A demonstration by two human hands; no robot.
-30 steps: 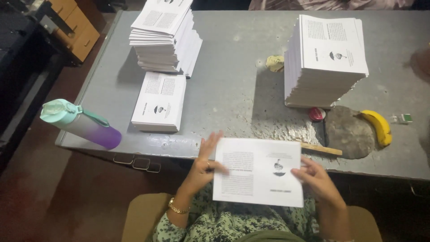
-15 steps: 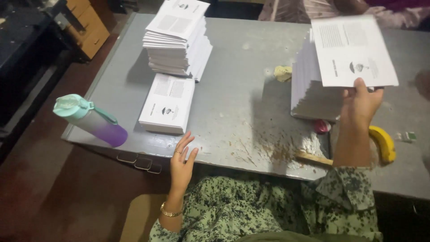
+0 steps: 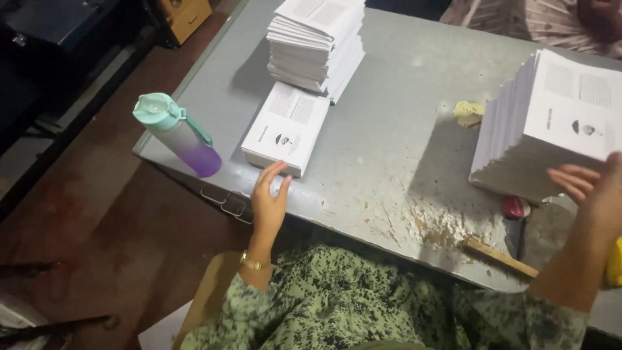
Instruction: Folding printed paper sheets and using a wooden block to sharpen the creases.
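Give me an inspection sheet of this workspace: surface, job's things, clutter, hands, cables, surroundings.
Surface: grey metal table, scuffed, with flaked debris near the front edge.
Job's things: tall stack of printed sheets at right; low pile of booklets and taller booklet stack at left.
Clutter: teal-and-purple bottle, crumpled yellow scrap, wooden stick, small red item.
Hands: left hand open beside the low pile; right hand at the tall stack's corner.
Cables: nothing seen.
Surroundings: dark floor, wooden cabinet.
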